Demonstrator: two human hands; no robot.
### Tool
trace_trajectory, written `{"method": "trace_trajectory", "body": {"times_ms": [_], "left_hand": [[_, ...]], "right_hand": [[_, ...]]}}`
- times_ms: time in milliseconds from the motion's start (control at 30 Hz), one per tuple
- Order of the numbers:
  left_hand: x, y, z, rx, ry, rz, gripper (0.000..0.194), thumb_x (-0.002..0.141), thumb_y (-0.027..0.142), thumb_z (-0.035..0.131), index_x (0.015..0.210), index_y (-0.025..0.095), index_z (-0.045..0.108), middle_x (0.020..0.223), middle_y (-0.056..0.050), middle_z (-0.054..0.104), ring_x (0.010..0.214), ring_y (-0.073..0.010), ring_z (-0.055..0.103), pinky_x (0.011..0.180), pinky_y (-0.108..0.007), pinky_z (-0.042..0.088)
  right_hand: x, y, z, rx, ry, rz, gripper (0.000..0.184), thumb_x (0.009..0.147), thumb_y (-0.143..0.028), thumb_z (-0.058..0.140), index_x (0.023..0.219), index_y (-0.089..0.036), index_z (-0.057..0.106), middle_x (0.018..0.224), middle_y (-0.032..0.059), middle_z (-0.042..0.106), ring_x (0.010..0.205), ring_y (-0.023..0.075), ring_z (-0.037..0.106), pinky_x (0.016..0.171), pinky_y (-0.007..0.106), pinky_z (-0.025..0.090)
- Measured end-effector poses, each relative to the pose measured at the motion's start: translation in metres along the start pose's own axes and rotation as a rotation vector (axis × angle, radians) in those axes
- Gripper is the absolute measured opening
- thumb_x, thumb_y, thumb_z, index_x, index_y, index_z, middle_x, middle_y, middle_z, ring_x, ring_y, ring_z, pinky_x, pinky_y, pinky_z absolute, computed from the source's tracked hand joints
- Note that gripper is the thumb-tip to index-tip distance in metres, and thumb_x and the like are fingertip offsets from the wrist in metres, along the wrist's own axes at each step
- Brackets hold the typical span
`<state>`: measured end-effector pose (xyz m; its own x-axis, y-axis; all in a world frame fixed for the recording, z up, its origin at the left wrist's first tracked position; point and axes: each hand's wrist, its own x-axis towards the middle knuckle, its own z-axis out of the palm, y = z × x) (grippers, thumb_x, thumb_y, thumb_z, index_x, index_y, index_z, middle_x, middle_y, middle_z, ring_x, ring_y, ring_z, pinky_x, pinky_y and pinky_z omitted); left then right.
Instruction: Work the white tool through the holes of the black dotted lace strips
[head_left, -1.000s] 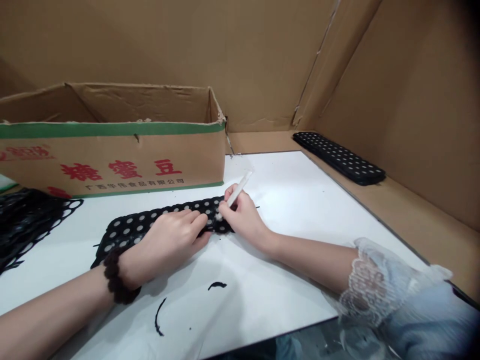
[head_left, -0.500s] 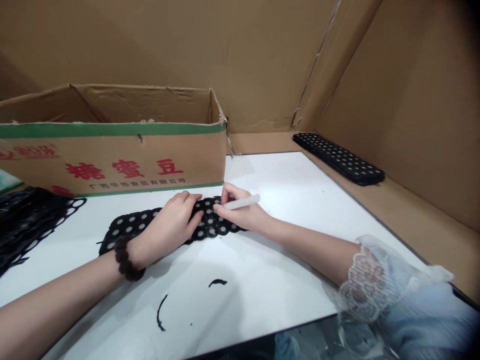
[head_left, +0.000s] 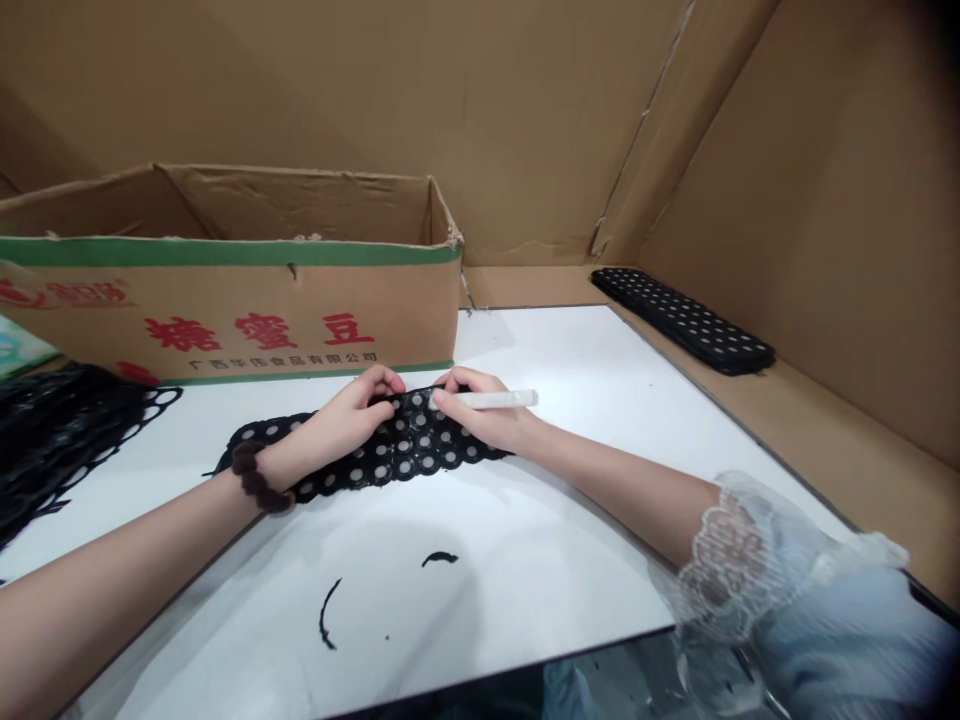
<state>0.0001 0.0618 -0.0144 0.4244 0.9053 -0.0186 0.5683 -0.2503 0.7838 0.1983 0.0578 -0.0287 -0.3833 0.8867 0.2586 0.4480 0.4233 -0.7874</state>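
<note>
A black strip with rows of pale grey dots and a scalloped edge lies on the white board. My left hand is closed at its far edge, thumb and curled fingers pinching the strip. Between the thumb and fingers of my right hand is a slim white pen-shaped tool, its back end pointing right. The tool's tip is hidden by my fingers, at the strip's far edge close to my left hand. My right palm rests over the strip's right end.
A cardboard box with red lettering stands behind my hands. At the left lies a pile of black lattice pieces. A stack of dotted black strips is at the right. Black scraps lie on the white board near me.
My left hand has gone from lying over the strip to pinching its far edge. The strip's far edge is raised a little. The white tool has turned more level.
</note>
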Motion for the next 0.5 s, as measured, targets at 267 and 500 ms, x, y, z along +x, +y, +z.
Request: {"method": "trace_trajectory", "body": {"times_ms": [267,500], "left_hand": [[-0.0035,0.0092,-0.0039,-0.018,-0.02,-0.036,0.021,0.078,0.025,0.037,0.088,0.019,0.054,0.092,0.0,0.061,0.092,-0.0203,0.053,0.086,-0.033,0.037],[-0.001,0.0058,-0.0056,0.059,-0.11,0.018,0.022,0.081,0.032,0.038,0.082,0.019,0.055,0.083,0.001,0.06,0.083,-0.0198,0.054,0.079,-0.032,0.039]], "right_hand": [[-0.0019,-0.0007,0.0001,0.097,0.04,-0.015,0.027,0.082,-0.045,0.043,0.072,-0.019,0.046,0.077,0.0006,0.055,0.07,0.0122,0.049,0.064,0.026,0.037],[-0.0014,-0.0029,0.0024,0.064,0.04,-0.025,0.024,0.081,-0.041,0.044,0.071,-0.019,0.045,0.076,0.0002,0.056,0.071,0.0127,0.05,0.065,0.027,0.037]]}}
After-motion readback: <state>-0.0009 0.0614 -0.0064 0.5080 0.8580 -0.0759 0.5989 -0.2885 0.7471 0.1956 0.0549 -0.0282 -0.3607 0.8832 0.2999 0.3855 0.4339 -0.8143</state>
